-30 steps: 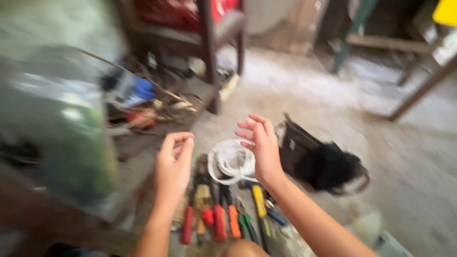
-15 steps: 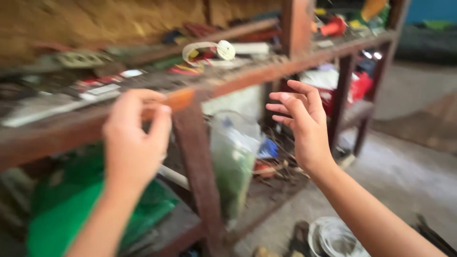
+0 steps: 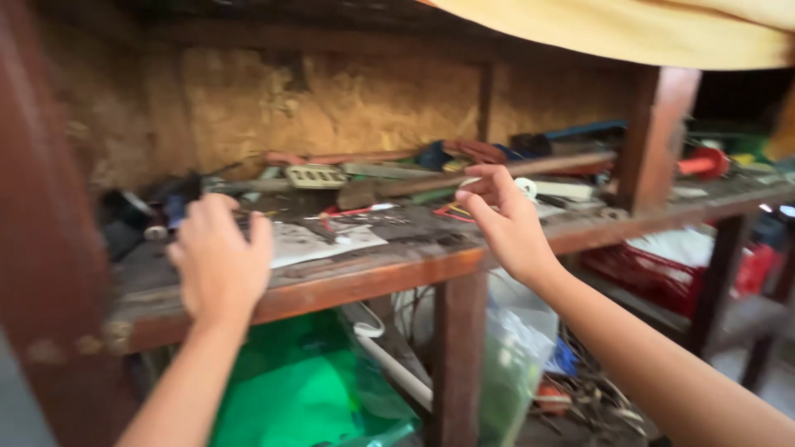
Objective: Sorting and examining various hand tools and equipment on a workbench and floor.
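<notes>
Near the camera, a green bag (image 3: 298, 397) and a clear plastic bag (image 3: 509, 364) sit under the wooden shelf (image 3: 364, 281). The left hand (image 3: 219, 265) hovers over the shelf's front edge, fingers spread and empty, just beside a white paper (image 3: 319, 242). The right hand (image 3: 505, 219) reaches over the shelf with fingers curled near a white tape roll (image 3: 524, 188); whether it grips anything cannot be told. Farther back lie a long wooden handle (image 3: 497, 170) and blurred clutter against the rough wall (image 3: 331, 99).
</notes>
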